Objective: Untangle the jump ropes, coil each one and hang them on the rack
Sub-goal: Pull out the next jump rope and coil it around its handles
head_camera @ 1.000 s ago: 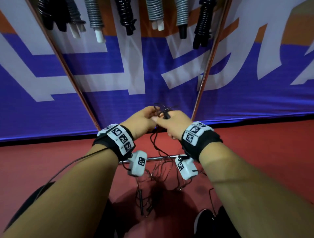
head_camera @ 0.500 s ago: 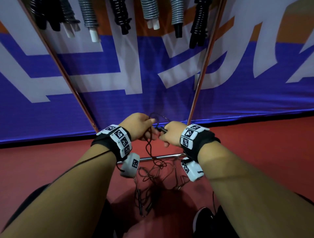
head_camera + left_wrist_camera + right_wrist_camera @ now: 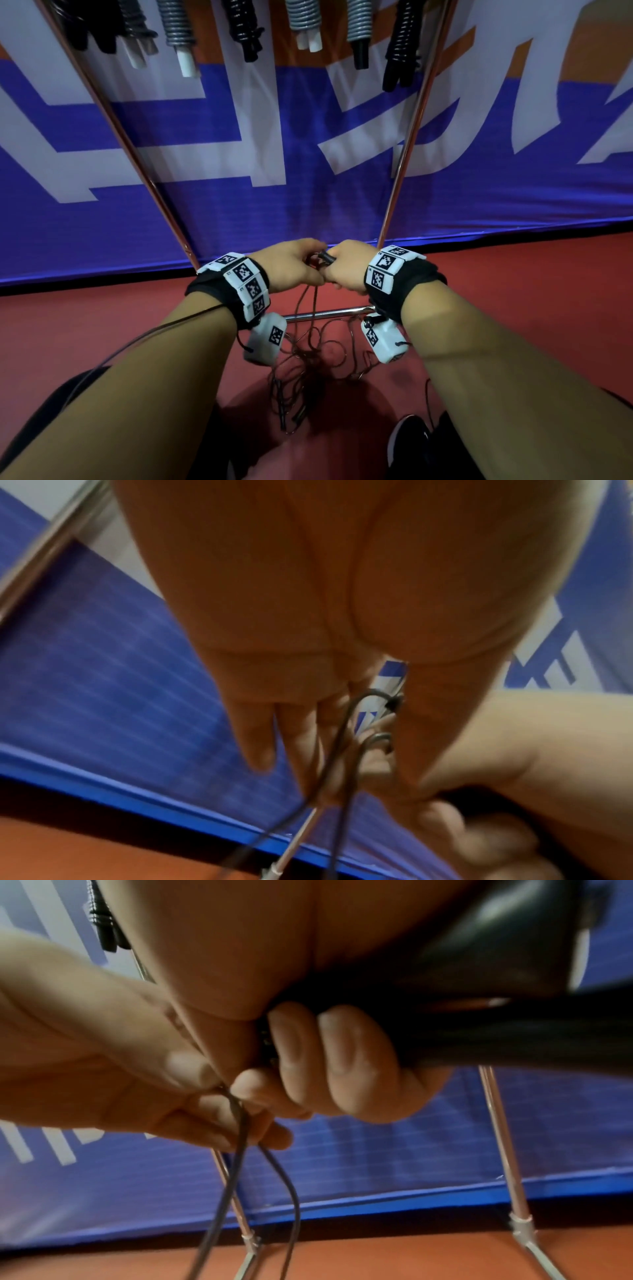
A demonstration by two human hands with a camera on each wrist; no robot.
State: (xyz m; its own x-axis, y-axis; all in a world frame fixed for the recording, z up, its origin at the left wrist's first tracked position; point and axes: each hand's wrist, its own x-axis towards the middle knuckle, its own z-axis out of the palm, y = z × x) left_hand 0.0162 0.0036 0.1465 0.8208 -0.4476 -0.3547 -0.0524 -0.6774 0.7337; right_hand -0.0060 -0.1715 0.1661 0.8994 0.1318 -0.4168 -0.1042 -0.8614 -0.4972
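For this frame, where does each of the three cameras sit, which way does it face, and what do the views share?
Head: worn on the head, facing forward and down at both forearms, the left hand and right hand meeting before the rack.
Left wrist: under the left wrist, looking along the palm to the fingers and the rope.
Right wrist: under the right wrist, looking at fingers curled around the black handle.
Shared: both wrist views show the opposite hand, rope strands and blue banner.

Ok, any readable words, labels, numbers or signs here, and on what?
None can be read.
Banner: large white strokes, cropped, not legible as characters.
Wrist bands: black-and-white square marker codes, plus tiny print too small to read.
Rope handles: no print visible.
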